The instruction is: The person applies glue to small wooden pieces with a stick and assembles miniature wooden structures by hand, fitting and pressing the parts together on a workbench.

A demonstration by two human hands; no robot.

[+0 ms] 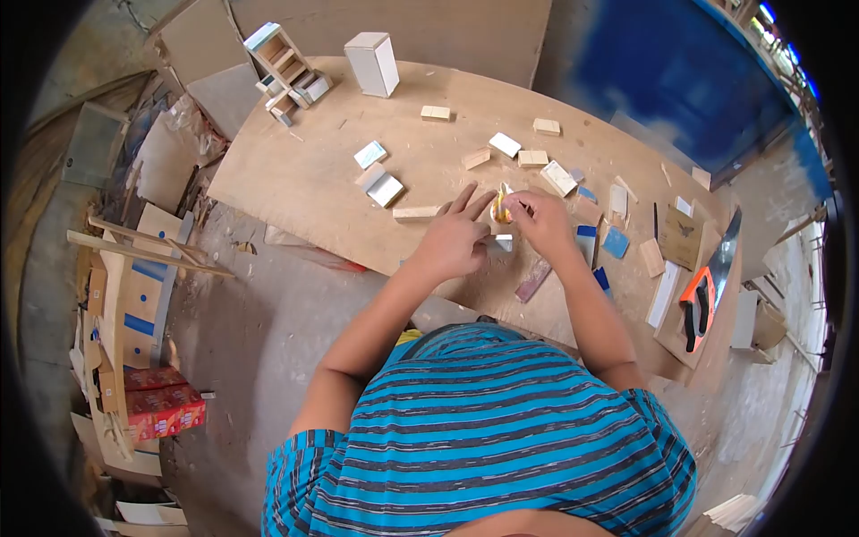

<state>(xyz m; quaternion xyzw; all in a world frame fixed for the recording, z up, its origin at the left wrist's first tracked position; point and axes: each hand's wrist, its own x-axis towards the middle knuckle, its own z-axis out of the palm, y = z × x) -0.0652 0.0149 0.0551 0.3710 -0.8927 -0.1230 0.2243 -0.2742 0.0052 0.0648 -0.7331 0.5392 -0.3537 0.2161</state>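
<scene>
Both of my hands are over the near middle of a wooden table. My left hand point(455, 236) has its index and middle fingers stretched out, apart, toward a small yellow and white item point(501, 204). The fingertips of my right hand point(540, 219) are pinched together at the right side of that item; it may be a small bottle or packet, too small to tell. A light wooden strip point(417, 214) lies left of my left hand. Just below the two hands is a small pale block point(504, 242). The underside of each hand is hidden.
Small blocks point(532, 158) are scattered across the table point(304, 179). A tall white box point(372, 65) and a small shelf-like wooden model point(284, 58) stand at the back left. An orange-handled saw point(701, 300) lies at the right edge. Red packages point(164, 404) are at lower left.
</scene>
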